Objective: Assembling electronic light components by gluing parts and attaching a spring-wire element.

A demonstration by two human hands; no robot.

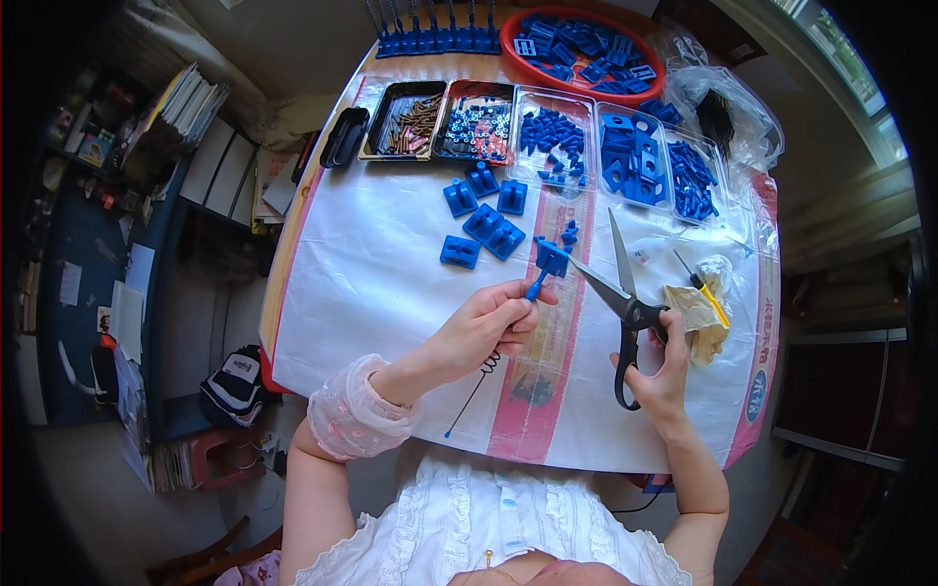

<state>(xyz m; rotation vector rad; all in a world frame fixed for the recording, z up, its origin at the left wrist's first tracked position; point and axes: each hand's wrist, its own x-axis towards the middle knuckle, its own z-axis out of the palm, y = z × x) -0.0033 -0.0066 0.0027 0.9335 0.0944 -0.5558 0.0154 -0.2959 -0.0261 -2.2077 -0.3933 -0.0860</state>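
Note:
My left hand [493, 317] is closed around the stem of a blue plastic piece [551, 260], which points up and away from me. A thin dark coiled wire [471, 398] with a small blue tip hangs below that hand; whether it joins the blue piece is hidden by my fingers. In my right hand [661, 366] is a pair of black-handled scissors [625, 298] with its blades spread. One blade's tip reaches close beside the blue piece; I cannot tell if they touch. Small blue bits [570, 232] show just beyond it. Several blue block-shaped parts [493, 231] lie farther off, to the left.
Behind stand trays of brass-coloured screws [415, 125], nuts [476, 122] and small blue parts [554, 133]. A red basin [508, 49] holds more blue pieces. At right, a yellow-handled screwdriver [710, 293] lies by crumpled cloth [710, 344]. A blue rack [435, 41] stands far back.

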